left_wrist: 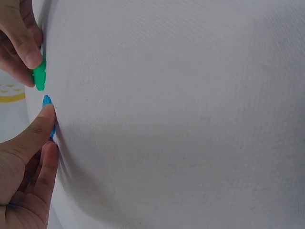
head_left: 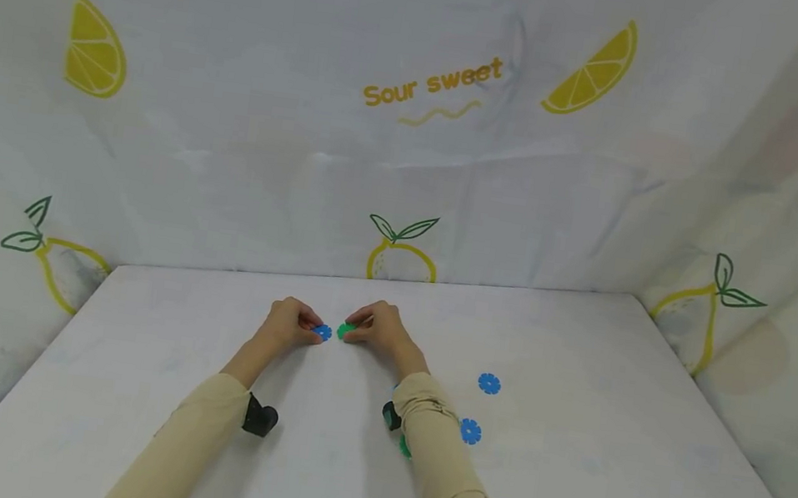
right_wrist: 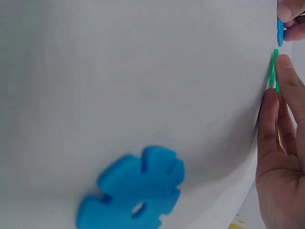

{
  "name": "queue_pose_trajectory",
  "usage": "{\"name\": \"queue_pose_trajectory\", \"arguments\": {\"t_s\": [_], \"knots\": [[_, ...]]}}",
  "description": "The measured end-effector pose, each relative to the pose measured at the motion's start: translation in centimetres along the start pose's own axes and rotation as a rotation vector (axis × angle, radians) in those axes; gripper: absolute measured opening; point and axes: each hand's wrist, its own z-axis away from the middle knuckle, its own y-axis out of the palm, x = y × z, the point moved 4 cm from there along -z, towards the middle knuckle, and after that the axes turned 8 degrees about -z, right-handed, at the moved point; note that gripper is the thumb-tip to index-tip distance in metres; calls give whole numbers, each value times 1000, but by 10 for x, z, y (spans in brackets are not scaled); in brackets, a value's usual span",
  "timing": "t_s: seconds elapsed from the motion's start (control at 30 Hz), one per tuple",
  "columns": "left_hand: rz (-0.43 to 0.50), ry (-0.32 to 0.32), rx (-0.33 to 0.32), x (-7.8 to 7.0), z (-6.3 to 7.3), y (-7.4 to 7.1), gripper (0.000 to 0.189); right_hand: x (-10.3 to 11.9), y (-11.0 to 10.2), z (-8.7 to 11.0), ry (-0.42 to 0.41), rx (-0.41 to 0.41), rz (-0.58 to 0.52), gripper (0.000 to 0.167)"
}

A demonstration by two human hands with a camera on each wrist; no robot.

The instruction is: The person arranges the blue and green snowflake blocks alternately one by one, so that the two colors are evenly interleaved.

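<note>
A person's left grip pinches a blue disc, the right grip a green disc, far along the worktop, each held by its outer side, seemingly to keep the facing rims free.

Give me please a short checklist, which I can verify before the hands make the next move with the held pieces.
1. Left hand pinches the held blue piece: ok.
2. Right hand pinches the held green piece: ok.
3. Space between the two held pieces free: ok, a small gap shows and nothing lies in it.
4. Notches of the held pieces lined up: cannot tell, fingers cover parts of both.
5. Farthest-right loose blue piece uncovered in the head view: ok.
6. Loose green piece fully visible: not ok, the right sleeve partly covers it.
</note>
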Motion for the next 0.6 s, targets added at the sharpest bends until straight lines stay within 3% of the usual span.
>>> {"name": "queue_pose_trajectory", "arguments": {"t_s": [0.23, 0.6], "knots": [[-7, 9, 11, 1, -2, 2, 20, 0, -1, 0, 43, 13, 11, 30], [-10, -5, 9, 0, 0, 2, 19, 3, 2, -2, 58, 27, 1, 21]]}}
